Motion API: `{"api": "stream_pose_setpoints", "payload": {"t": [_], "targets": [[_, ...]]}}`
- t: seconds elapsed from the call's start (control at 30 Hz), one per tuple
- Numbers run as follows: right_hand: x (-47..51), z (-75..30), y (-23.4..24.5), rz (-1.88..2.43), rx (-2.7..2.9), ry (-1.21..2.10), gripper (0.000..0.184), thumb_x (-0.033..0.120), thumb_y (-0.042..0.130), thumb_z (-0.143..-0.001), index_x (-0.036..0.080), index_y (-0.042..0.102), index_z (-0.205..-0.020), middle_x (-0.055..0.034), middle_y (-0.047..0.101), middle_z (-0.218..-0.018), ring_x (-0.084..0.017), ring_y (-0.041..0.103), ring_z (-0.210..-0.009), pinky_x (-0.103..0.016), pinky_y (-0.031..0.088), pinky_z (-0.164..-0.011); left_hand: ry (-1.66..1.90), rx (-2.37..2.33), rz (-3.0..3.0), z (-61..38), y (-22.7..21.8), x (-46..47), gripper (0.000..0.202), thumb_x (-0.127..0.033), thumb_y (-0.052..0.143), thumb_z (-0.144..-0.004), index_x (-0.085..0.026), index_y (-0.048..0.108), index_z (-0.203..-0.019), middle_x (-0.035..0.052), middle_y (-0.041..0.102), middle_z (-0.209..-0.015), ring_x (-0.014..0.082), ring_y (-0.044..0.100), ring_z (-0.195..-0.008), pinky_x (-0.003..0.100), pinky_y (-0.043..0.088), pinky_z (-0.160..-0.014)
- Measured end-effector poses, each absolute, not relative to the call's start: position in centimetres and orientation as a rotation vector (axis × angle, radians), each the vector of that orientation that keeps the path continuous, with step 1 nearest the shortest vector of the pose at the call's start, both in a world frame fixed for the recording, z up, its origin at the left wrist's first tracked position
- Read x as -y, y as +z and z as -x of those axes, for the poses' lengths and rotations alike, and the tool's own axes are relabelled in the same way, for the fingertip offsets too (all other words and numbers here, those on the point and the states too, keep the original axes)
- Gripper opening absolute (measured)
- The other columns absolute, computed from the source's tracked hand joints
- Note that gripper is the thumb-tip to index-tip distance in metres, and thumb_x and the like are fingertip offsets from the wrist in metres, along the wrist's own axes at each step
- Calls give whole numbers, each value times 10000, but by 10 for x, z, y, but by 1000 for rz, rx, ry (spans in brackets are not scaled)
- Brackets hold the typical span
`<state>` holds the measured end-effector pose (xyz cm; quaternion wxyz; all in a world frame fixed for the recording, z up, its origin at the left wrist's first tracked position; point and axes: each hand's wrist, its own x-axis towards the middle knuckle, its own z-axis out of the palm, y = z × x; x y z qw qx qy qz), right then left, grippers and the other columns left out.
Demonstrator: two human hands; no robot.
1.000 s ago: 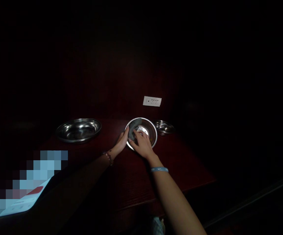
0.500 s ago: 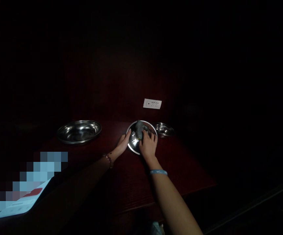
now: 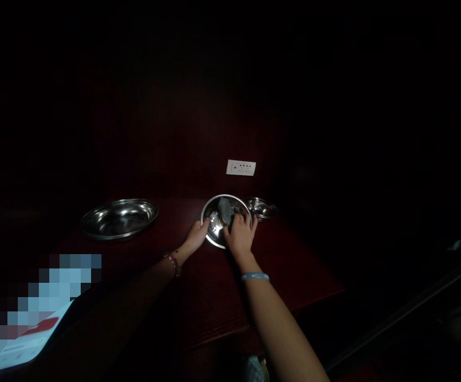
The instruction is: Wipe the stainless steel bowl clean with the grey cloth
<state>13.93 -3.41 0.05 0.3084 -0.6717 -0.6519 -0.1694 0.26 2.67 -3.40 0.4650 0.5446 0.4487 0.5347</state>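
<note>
A shiny metal bowl (image 3: pixel 215 234) is tilted toward me over the dark red table. My left hand (image 3: pixel 196 236) grips its left rim, thumb on the inner side. Inside the bowl lies a bunched grey cloth (image 3: pixel 225 210). My right hand (image 3: pixel 241 235) reaches over the near rim, its fingers curled onto the cloth against the inner right wall. Part of the cloth is hidden behind those fingers.
A wide metal basin (image 3: pixel 119 218) stands at the left on the table (image 3: pixel 214 297). Behind the bowl, to the right, is a smaller metal dish (image 3: pixel 263 208). A white socket plate (image 3: pixel 241 167) is on the back wall. A lit screen (image 3: pixel 35 339) shows at lower left.
My right hand has shifted within the bowl, its fingers more spread toward the right rim, and the cloth's upper end has flopped over. The whole view has moved slightly.
</note>
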Motion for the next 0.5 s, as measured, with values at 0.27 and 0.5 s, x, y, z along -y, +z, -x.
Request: {"api": "stream_pose_setpoints", "payload": {"t": [0.27, 0.5], "targets": [[39, -137, 9, 1863, 1795, -410, 317, 276, 512, -886, 122, 729, -1059, -168, 750, -1063, -339, 511, -1220, -526, 94, -1180, 1319, -1329, -1302, 5, -21, -23, 343, -437, 443, -837, -188, 637, -705, 120, 720, -709, 283, 700, -854, 363, 522, -787], [39, -132, 16, 1945, 1783, -271, 359, 362, 494, -919, 133, 770, -901, -173, 765, -938, -304, 640, -1037, -501, 239, -1109, 1325, -1314, -1254, 4, -21, -24, 363, -458, 442, -834, -169, 650, -761, 144, 747, -820, 292, 708, -901, 383, 520, -851]]}}
